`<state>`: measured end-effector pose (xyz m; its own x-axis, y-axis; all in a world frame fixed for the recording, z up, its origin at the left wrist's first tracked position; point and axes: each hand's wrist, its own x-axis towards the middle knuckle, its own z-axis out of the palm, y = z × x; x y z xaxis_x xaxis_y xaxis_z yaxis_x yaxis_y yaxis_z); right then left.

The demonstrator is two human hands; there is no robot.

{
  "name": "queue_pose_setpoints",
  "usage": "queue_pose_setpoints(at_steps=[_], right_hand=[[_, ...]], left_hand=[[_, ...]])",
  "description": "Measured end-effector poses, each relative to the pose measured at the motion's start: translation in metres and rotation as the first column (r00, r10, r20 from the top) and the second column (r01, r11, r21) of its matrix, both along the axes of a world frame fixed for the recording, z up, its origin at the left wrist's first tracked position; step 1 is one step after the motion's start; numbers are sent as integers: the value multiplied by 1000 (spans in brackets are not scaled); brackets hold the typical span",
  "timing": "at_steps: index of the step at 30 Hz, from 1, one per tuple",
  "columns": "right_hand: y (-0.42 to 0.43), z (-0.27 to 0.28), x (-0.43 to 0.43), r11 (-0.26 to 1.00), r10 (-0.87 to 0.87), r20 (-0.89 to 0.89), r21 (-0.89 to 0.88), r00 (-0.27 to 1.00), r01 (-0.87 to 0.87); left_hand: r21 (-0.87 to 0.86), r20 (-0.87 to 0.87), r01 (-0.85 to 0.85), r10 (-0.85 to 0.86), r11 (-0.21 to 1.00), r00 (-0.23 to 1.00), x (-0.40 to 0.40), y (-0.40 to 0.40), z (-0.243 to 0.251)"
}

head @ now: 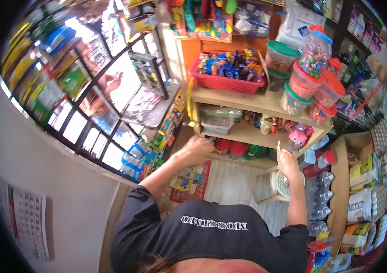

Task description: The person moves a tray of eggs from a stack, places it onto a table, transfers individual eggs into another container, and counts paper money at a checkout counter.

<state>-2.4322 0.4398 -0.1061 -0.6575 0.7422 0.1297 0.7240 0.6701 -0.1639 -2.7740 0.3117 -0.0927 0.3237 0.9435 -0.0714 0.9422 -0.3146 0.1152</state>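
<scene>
My left hand [196,149] is raised in front of the wooden shelf unit, with its fingers curled. A small greyish spot shows at its fingertips, too small to tell whether it is something held. My right hand [288,164] is in front of the shelf's right end. Between its thumb and fingers stands a thin, pale yellowish slip of paper [278,146], possibly a folded banknote. A white stool [279,184] is partly hidden behind my right forearm.
A red plastic basket [227,85] of wrapped sweets tops the wooden shelf unit [225,95], beside stacked candy jars [306,76]. Left is a window grille [87,85] with a counter ledge [145,105]; a person's hand [115,81] shows outside. Water bottles [323,196] line the right; a red mat [188,194] lies below.
</scene>
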Motion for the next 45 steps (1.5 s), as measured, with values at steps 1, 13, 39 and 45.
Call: queue_pose_setpoints(at_steps=[1,13,39,45], right_hand=[[8,-3,5,1000,-30,-9,2,1000,30],[69,17,-257,872,451,-204,-107,869,-478],[30,-59,-651,523,622,-533,-264,574,-811],[32,-83,-663,526,638,-510,-258,577,-810]], left_hand=[[-101,-33,-120,117,988,993,-19,16,2],[-12,-548,-607,502,795,669,-405,65,-13],[-282,73,-372,407,884,911,-382,67,-46],[-235,43,-435,456,869,889,-374,46,-61]])
